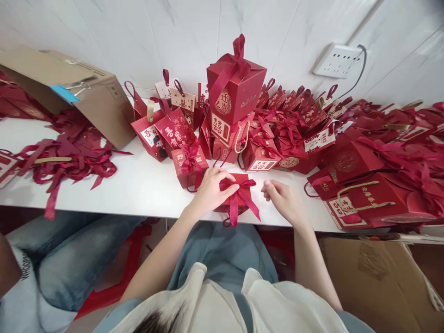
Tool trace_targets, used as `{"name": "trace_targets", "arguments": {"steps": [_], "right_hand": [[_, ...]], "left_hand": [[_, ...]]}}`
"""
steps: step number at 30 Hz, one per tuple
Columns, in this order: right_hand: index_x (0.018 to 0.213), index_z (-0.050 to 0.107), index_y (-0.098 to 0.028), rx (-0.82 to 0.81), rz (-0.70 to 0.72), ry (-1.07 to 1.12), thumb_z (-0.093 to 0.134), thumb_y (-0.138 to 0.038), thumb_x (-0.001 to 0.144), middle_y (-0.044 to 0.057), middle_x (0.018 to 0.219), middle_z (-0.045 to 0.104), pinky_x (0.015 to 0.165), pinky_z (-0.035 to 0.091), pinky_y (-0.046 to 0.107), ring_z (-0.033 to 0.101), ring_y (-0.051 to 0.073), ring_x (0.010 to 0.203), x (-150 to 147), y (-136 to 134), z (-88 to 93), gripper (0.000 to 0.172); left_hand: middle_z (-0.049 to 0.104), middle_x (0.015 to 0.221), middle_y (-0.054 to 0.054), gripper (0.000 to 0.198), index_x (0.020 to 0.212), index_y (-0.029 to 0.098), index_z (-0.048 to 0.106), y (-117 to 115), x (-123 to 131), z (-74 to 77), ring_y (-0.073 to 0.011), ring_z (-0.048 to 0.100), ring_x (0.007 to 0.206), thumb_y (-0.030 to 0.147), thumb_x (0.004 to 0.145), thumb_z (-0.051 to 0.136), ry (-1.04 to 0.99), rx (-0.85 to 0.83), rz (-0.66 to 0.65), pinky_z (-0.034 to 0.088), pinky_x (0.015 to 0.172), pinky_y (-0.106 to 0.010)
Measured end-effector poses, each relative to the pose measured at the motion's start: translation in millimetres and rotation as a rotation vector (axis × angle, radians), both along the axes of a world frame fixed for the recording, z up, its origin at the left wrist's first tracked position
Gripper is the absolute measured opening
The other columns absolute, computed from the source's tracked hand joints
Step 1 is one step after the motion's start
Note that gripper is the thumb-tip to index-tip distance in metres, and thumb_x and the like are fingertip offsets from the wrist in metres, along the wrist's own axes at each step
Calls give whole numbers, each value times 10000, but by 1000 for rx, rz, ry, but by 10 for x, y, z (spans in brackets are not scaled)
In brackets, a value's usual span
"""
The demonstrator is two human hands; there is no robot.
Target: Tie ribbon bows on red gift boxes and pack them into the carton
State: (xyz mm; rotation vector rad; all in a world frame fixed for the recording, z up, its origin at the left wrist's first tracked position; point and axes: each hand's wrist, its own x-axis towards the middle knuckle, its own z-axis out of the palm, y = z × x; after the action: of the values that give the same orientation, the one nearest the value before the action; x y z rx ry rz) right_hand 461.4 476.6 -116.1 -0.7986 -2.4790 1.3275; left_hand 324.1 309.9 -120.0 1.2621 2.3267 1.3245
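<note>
The gift box (pixel 243 176) was red, its satin bow (pixel 247 183) crimson. Seen from it, the hexagonal box (pixel 243 99) at twelve o'clock was deep red with a gold medallion (pixel 222 102). At nine, the ribbon heap (pixel 74 150) was crimson, crossed by one beige strip (pixel 52 160); at ten, the cardboard carton (pixel 104 104) was brown with a blue patch (pixel 64 94). The skirt (pixel 225 249) at six was grey-blue, the jeans (pixel 76 254) at eight faded blue. At one, white wall tiles (pixel 294 25) bore grey veining.

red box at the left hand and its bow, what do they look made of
The red box looks like smooth folded card, judging by its flat faces and straight edges. The bow looks like satin ribbon, perhaps synthetic: soft sheen, loose hanging tails.
</note>
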Motion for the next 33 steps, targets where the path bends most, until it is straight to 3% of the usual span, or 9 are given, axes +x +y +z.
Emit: {"name": "trace_targets", "arguments": {"steps": [3, 6, 10, 12, 17, 25, 33], "right_hand": [[623, 459, -194, 74, -4, 15, 355, -696, 829, -7, 567, 500, 552, 351, 264, 460, 134, 555, -232, -91, 7, 552], [567, 378, -203, 63, -30, 16, 339, -686, 838, -27, 524, 401, 516, 290, 263, 382, 120, 522, -331, -163, -24, 555], [548, 315, -208, -23, -10, 103, 398, -625, 850, -40, 531, 317, 514, 261, 263, 326, 110, 524, -317, -216, -107, 522], [564, 302, -212, -96, 8, 178, 433, -590, 850, -46, 551, 292, 512, 259, 257, 307, 107, 531, -295, -247, -154, 492], [577, 331, -213, -226, -31, 287, 477, -529, 847, -51, 553, 296, 504, 256, 249, 288, 106, 530, -269, -330, -258, 441], [585, 333, -213, -267, -136, 386, 465, -524, 849, -50, 566, 300, 508, 273, 244, 277, 104, 536, -281, -406, -384, 428], [584, 349, -208, -324, -147, 460, 492, -558, 830, -52, 555, 295, 489, 256, 237, 260, 100, 525, -294, -404, -435, 452]], "left_hand": [[527, 992, -42, 123, 941, 213, 568, -61, 56, -54, -169, 523, 925, 269, 832, 558, -12, 221, 217, 443, 855, -306], [539, 856, -18, 133, 903, 206, 515, -143, 111, -90, -142, 533, 756, 321, 837, 527, -126, 209, 348, 445, 705, -263], [479, 608, 44, 288, 687, 203, 448, -191, 128, -82, -125, 491, 579, 444, 832, 508, -289, -55, 281, 366, 577, -249], [434, 564, 53, 331, 625, 200, 405, -179, 119, -76, -117, 462, 549, 441, 833, 497, -318, -76, 251, 334, 556, -245], [363, 542, 59, 334, 594, 199, 348, -124, 120, -97, -104, 385, 527, 381, 842, 479, -371, 14, 237, 295, 531, -239], [271, 541, 60, 337, 592, 206, 275, -42, 195, -191, -97, 294, 507, 334, 857, 440, -409, 151, 306, 268, 500, -231], [289, 561, 59, 308, 612, 209, 309, -12, 208, -317, -97, 302, 515, 329, 857, 452, -424, 243, 321, 273, 496, -226]]}}
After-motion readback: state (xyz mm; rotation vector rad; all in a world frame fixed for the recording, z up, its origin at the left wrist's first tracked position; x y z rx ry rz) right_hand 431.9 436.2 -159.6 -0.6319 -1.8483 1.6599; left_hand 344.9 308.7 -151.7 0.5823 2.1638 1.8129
